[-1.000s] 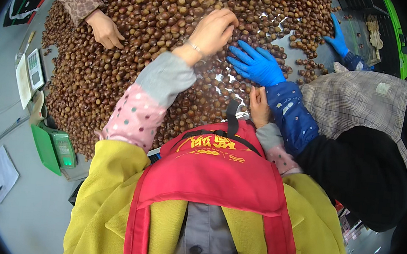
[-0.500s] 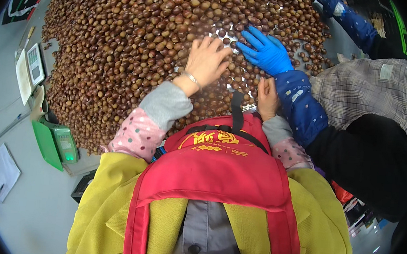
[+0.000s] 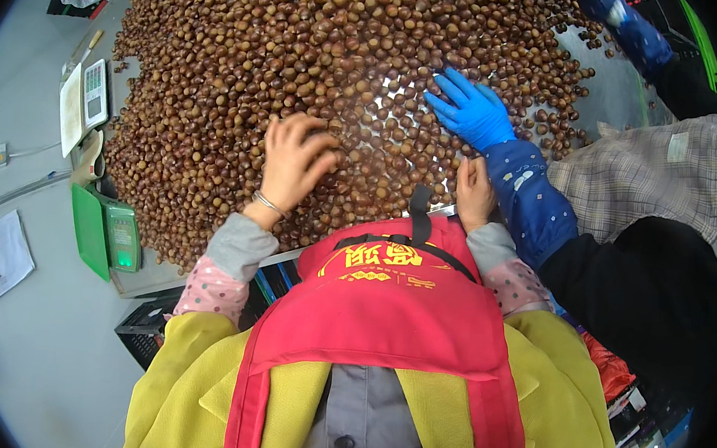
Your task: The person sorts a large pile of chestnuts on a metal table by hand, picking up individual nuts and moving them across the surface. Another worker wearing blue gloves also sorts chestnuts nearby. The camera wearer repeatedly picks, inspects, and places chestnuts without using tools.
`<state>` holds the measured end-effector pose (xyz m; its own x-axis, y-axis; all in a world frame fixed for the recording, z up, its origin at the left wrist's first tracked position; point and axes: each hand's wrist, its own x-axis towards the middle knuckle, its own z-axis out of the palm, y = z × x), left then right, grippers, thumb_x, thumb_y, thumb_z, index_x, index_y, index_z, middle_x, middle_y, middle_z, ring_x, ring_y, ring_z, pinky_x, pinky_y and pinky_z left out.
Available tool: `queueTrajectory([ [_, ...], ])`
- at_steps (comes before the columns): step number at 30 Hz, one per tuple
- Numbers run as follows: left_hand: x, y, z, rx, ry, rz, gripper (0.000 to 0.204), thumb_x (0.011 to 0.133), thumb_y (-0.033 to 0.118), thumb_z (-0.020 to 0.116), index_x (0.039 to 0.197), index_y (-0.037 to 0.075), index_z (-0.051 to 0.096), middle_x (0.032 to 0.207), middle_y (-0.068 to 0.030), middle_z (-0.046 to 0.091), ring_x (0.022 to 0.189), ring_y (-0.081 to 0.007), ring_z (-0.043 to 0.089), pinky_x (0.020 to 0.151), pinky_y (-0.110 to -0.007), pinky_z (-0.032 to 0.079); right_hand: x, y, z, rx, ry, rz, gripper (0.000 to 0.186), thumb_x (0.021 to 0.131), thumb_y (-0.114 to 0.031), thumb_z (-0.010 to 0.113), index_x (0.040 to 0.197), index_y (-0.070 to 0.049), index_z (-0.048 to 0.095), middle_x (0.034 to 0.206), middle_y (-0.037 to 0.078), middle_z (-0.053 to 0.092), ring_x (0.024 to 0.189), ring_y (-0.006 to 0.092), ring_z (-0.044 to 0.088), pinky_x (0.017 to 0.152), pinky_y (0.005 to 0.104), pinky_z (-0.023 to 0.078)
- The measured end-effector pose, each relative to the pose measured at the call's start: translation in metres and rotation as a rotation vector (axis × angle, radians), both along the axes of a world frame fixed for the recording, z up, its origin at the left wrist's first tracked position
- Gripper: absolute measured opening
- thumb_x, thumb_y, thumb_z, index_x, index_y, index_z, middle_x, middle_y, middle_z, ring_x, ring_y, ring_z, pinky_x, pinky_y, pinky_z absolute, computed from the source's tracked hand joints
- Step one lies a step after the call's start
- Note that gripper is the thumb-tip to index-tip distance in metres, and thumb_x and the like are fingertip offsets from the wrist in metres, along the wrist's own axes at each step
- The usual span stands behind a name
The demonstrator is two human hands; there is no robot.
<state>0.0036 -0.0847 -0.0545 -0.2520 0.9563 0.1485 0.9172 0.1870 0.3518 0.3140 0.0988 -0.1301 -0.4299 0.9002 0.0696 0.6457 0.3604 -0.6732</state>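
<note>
A wide heap of brown chestnuts [image 3: 245,60] covers the table in front of me. My left hand [image 3: 294,163], with a bracelet at the wrist, is over the near part of the heap, its fingers bent and apart; no chestnut shows in them. Close to the table's near edge, my right hand [image 3: 475,196] has its fingers drawn together beside the thinly spread chestnuts [image 3: 401,125]. Whatever it may hold is hidden. A co-worker's blue-gloved hand [image 3: 475,113] rests on the chestnuts just beyond it.
At the left table edge stand a white scale [image 3: 95,92] and a green scale [image 3: 122,236]. A clipboard with paper [image 3: 2,257] lies farther left. The co-worker's sleeve [image 3: 527,192] runs close along my right forearm. Dark crates [image 3: 149,325] sit below the table edge.
My left hand has moved left, off the thinly spread patch and onto the denser heap. My right hand stays near the edge. The view has shifted slightly.
</note>
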Motion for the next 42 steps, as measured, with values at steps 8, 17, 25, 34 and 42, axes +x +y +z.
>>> queueTrajectory([
  [8,-0.045,0.149,0.000,0.303,-0.138,0.003,0.015,0.095,0.023,0.070,0.099,0.009,0.074,0.104,-0.0055,0.072,0.103,-0.0273,0.066,0.092,-0.041,0.052,0.001,0.002,-0.003,-0.130,0.071,0.020,0.028,0.110,-0.026,0.056,0.092,-0.007,0.048,0.071,0.015,0.053,0.062,0.0376,0.057,0.057,0.0461,0.042],
  [17,-0.044,0.143,-0.044,-0.068,0.390,0.226,0.032,0.093,0.042,0.067,0.110,0.015,0.072,0.111,-0.0013,0.065,0.119,-0.0260,0.055,0.103,-0.057,0.038,0.001,0.003,-0.008,-0.033,-0.052,-0.003,0.025,0.108,-0.026,0.059,0.091,-0.010,0.050,0.070,0.013,0.059,0.063,0.0387,0.063,0.054,0.0474,0.043],
  [25,-0.056,0.066,-0.039,-0.106,0.318,0.250,0.033,0.096,0.046,0.068,0.111,0.017,0.073,0.111,-0.0010,0.067,0.117,-0.0314,0.056,0.112,-0.060,0.033,-0.002,0.004,-0.003,-0.040,-0.069,-0.009,0.028,0.105,-0.029,0.060,0.089,-0.008,0.053,0.077,0.015,0.063,0.074,0.0416,0.064,0.063,0.0516,0.046],
  [34,-0.041,-0.025,-0.027,-0.074,0.169,0.160,0.032,0.096,0.041,0.070,0.114,0.015,0.069,0.135,0.0007,0.061,0.144,-0.0263,0.043,0.123,-0.064,0.019,0.001,0.007,-0.012,-0.077,-0.062,-0.007,0.031,0.106,-0.034,0.058,0.090,-0.008,0.053,0.079,0.015,0.064,0.074,0.0406,0.064,0.065,0.0514,0.047],
  [42,-0.030,-0.076,0.001,0.034,0.152,0.439,0.042,0.096,0.030,0.072,0.136,0.019,0.066,0.151,-0.0037,0.055,0.150,-0.0304,0.038,0.125,-0.061,0.018,-0.020,0.008,0.052,-0.513,0.345,0.037,0.024,0.107,-0.017,0.063,0.088,-0.004,0.058,0.076,-0.005,0.054,0.070,0.0039,0.049,0.061,0.0241,0.040],
])
